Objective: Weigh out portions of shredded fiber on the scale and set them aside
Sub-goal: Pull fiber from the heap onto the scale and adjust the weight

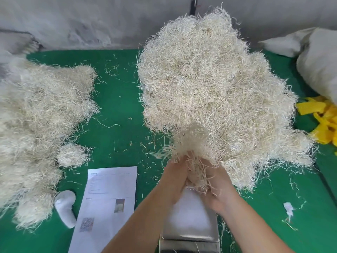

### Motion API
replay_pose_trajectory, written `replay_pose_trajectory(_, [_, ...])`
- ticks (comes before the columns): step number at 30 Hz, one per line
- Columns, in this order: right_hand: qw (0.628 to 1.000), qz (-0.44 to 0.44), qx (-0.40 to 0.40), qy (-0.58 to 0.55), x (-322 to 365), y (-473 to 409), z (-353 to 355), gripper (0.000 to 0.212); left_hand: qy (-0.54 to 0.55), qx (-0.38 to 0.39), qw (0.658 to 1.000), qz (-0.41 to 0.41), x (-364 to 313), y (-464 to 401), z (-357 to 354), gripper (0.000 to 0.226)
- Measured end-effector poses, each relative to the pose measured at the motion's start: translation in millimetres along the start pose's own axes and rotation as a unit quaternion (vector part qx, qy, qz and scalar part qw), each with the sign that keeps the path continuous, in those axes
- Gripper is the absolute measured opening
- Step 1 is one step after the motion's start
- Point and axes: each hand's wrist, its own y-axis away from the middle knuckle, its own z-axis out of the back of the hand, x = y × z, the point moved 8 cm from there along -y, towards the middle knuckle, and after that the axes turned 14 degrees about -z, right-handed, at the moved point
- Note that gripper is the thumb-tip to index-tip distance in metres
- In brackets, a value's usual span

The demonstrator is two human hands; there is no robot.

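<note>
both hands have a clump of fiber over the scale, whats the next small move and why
Probably lower the pale shredded-fiber clump onto the shiny steel scale platform and let go. The left hand and right hand cup it just above the platform, which looks bare, so nothing is being weighed yet.

Green table cover (118,99), mottled grey wall (91,21), perhaps plastered

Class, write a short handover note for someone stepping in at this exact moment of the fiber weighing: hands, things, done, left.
Left hand and right hand together grip a clump of pale shredded fiber above the shiny metal scale; its pan looks bare. Big source heap lies behind, on the green table. Set-aside pale portions lie at left. Left: weigh this clump, set it aside, repeat.
</note>
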Motion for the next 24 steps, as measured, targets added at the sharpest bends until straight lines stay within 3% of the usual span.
replay_pose_trajectory(1, [1.0, -0.006, -0.004, -0.005, -3, 0, 6, 0.038, -0.015, 0.008, 1.0, -0.007, -4, 3, 8, 0.023])
replay_pose_trajectory(3, [0.999, -0.001, -0.046, -0.001, -8, 2, 24, 0.057, -0.049, 0.001, 0.999, -0.008, -7, 9, 37, 0.036])
replay_pose_trajectory(6, [0.989, 0.057, -0.125, 0.052, 0, 6, 52, 0.073, -0.096, -0.079, 0.991, -0.041, -17, 23, 89, 0.046])
replay_pose_trajectory(8, [0.981, 0.081, -0.119, 0.134, -1, 8, 49, 0.081, -0.047, -0.106, 0.988, -0.105, -22, 33, 96, 0.041])
replay_pose_trajectory(10, [0.968, 0.078, -0.076, 0.225, -17, 8, 31, 0.076, -0.019, -0.022, 0.995, -0.096, -10, 43, 65, 0.036])
replay_pose_trajectory(12, [0.946, 0.098, -0.065, 0.303, -29, 6, 12, 0.063, -0.081, 0.085, 0.989, -0.087, 13, 55, 27, 0.054])
replay_pose_trajectory(14, [0.912, 0.135, -0.116, 0.37, -29, 3, 12, 0.052, -0.136, 0.059, 0.984, -0.1, 31, 56, 22, 0.058])
replay_pose_trajectory(16, [0.871, 0.13, -0.163, 0.444, -26, -1, 22, 0.07, -0.142, -0.022, 0.983, -0.111, 42, 50, 40, 0.04])
replay_pose_trajectory(18, [0.856, 0.098, -0.155, 0.484, -31, 1, 38, 0.075, -0.164, -0.04, 0.982, -0.083, 46, 50, 51, 0.024])
replay_pose_trajectory(21, [0.849, 0.07, -0.127, 0.508, -37, 6, 63, 0.075, -0.326, 0.042, 0.944, -0.019, 58, 50, 62, 0.026])
replay_pose_trajectory(24, [0.826, 0.068, -0.101, 0.55, -45, 11, 68, 0.073, -0.325, 0.103, 0.94, -0.012, 54, 60, 60, 0.034])
